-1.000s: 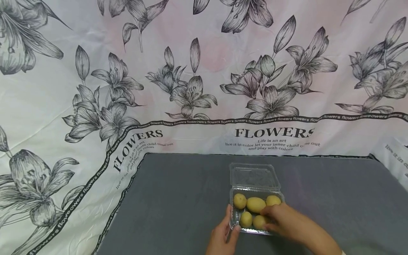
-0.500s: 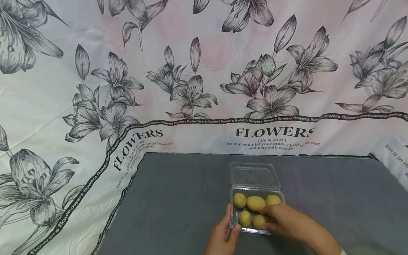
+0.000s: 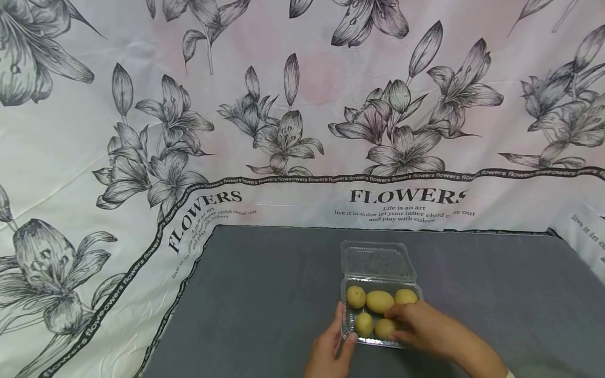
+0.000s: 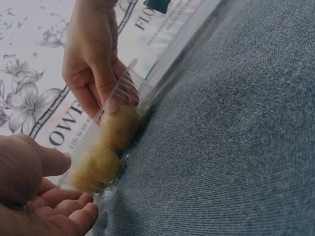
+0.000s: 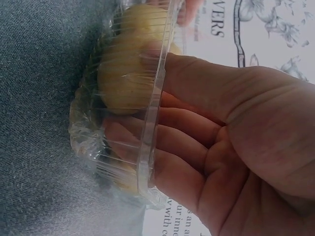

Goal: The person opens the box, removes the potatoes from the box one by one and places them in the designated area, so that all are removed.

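A clear plastic clamshell container [image 3: 348,328] lies on the table with its lid [image 3: 378,261] folded back. In it are several yellow potatoes: an oval potato [image 3: 379,302] in the middle of the back row and a rounder potato [image 3: 364,325] at front left among them. My right hand [image 3: 427,328] reaches in from the right and grips the front-right potato [image 5: 125,73], thumb on one side and fingers down inside the wall. At the near left corner my left hand [image 3: 326,352] holds the container, thumb [image 4: 56,162] at the rim and fingers beside the wall.
The table has a dark grey cloth [image 3: 264,294]. Behind it and to the left hangs a white curtain [image 3: 293,205] printed with flowers and lettering. A small dark green object [image 4: 157,5] shows at the top edge of the left wrist view.
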`<state>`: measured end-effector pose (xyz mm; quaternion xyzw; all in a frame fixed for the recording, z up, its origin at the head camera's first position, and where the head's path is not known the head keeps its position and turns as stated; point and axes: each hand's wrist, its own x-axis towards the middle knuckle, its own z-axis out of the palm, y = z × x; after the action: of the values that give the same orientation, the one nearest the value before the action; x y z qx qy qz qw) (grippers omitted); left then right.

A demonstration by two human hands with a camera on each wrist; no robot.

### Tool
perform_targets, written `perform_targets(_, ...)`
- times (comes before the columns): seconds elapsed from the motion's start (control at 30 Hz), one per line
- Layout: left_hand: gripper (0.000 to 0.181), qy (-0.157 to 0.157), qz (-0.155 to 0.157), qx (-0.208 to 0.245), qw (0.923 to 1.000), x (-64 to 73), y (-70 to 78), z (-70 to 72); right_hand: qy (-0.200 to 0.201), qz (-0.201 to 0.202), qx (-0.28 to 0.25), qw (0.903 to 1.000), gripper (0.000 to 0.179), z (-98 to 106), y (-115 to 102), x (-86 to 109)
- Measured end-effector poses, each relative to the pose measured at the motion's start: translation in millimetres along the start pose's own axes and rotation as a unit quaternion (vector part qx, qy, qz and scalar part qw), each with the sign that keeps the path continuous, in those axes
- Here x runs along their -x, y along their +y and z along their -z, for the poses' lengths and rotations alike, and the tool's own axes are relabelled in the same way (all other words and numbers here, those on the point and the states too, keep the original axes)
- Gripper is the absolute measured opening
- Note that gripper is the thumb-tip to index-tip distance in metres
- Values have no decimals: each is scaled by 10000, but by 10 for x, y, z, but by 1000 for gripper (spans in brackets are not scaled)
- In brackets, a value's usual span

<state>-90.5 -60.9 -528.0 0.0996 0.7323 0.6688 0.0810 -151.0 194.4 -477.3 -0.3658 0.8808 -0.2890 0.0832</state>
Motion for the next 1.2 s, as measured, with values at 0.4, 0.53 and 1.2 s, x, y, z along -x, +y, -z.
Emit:
perform_targets(0.4,72,-36,55,43,10000,12,-3,-16,-112,339,-734,9967,24,19,86,-2)
perform_targets(0.53,72,14,64,183,9998,9,0,-26,-150,426,-948,9945,24,24,103,-10)
perform_targets(1.2,73,-75,-41,1,10000,-1,9,5,-449,78,-1871,9813,41,94,149,10)
